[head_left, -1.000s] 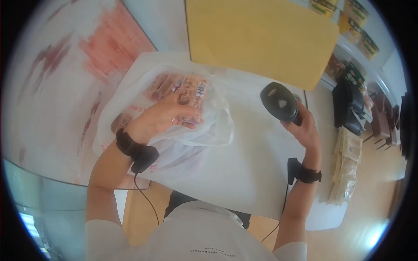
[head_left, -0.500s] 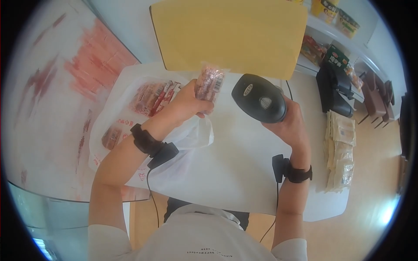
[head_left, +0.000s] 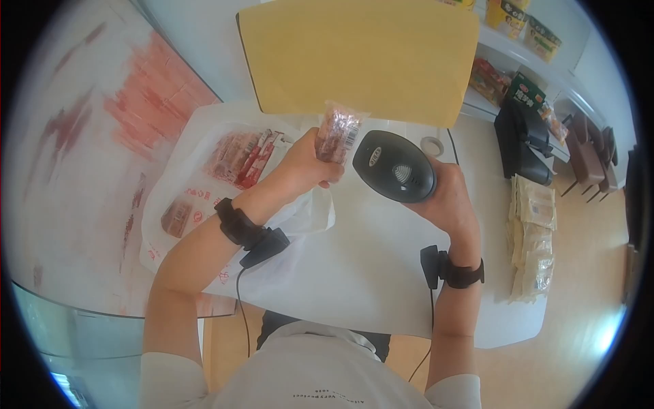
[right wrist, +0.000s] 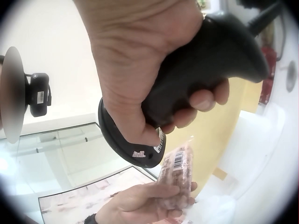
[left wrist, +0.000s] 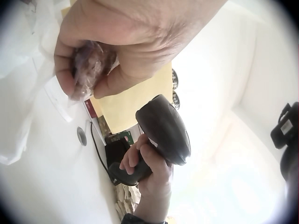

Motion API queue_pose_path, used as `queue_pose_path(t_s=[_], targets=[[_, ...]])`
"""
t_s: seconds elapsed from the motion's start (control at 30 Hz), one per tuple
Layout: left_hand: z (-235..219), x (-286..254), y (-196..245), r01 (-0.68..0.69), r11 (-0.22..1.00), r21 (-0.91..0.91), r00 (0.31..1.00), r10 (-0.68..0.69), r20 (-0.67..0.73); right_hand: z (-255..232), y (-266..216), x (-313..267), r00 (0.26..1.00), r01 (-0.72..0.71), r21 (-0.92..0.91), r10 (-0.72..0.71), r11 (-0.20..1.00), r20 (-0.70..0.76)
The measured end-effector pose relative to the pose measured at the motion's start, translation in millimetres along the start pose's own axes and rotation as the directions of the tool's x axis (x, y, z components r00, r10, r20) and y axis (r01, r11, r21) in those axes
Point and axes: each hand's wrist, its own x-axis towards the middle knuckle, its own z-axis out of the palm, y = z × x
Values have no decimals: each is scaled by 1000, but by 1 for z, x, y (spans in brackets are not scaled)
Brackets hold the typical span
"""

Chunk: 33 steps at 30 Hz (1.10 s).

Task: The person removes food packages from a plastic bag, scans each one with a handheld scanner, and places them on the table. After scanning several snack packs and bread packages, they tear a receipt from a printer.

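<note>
A clear snack packet (head_left: 338,134) with a barcode on its right side is gripped upright by my left hand (head_left: 300,167), thumb and fingers round its lower part. Curled round the handle of a black scanner (head_left: 395,167) is my right hand (head_left: 451,204). The scanner's head stands just right of the packet, a small gap between them. In the right wrist view the barcode on the packet (right wrist: 176,175) faces the scanner side. Under my left forearm lies a white plastic bag (head_left: 160,198) with several packets (head_left: 238,155) on it.
A yellow board (head_left: 361,54) stands behind the white table (head_left: 381,273). At the right are a black device (head_left: 521,143), stacked pale packets (head_left: 535,238) and a shelf of goods. A tape roll (head_left: 431,146) lies behind the scanner.
My left hand has lifted the packet off the bag and moved it right. The scanner in my right hand has moved left, close to the packet.
</note>
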Motion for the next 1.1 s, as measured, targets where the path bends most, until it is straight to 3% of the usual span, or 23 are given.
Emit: queue_pose_path(t_s=[0.2, 0.37, 0.43, 0.47, 0.53, 0.67, 0.73, 0.87, 0.93, 0.97, 1.03, 1.07, 1.1], targets=[[-10, -10, -1, 1, 1000, 1, 1000, -1, -7, -2, -2, 0, 1000, -22, -16, 22, 1000, -5], [-48, -41, -2, 19, 1000, 3, 1000, -19, 0, -8, 1, 0, 977, -161, 58, 151, 985, 154], [-68, -64, -8, 35, 998, -48, 983, -43, -178, -6, 17, -1, 963, -198, -1, 195, 980, 189], [-82, -76, -14, 47, 998, -48, 975, -56, -213, -3, 25, 0, 947, -227, -64, 236, 972, 218], [-116, -95, -35, 136, 937, -321, 959, -206, -196, 4, 38, 2, 944, -250, -128, 271, 960, 188], [-181, -141, -98, 195, 910, -365, 922, -297, -248, 12, 58, 4, 926, -277, -149, 305, 949, 224], [-192, -164, -107, 344, 926, -153, 854, -377, -360, 13, 62, 4, 916, -297, -175, 332, 939, 227], [-215, -188, -153, 301, 938, -170, 855, -344, -388, 15, 65, 4, 898, -336, -153, 365, 929, 246], [-222, -194, -155, 630, 757, 171, 752, -541, -376, 16, 67, 4, 889, -353, -148, 381, 924, 256], [-221, -195, -156, 631, 758, 166, 751, -544, -375, 17, 70, 3, 889, -352, -151, 380, 924, 253], [-215, -196, -157, 625, 618, 477, 763, -354, -541, 18, 72, 3, 889, -349, -157, 380, 924, 255], [-210, -196, -157, 626, 620, 473, 762, -356, -541, 18, 71, 3, 883, -359, -158, 390, 920, 262], [-204, -195, -156, 625, 547, 556, 752, -232, -617, 19, 71, 4, 876, -370, -158, 400, 916, 269]])
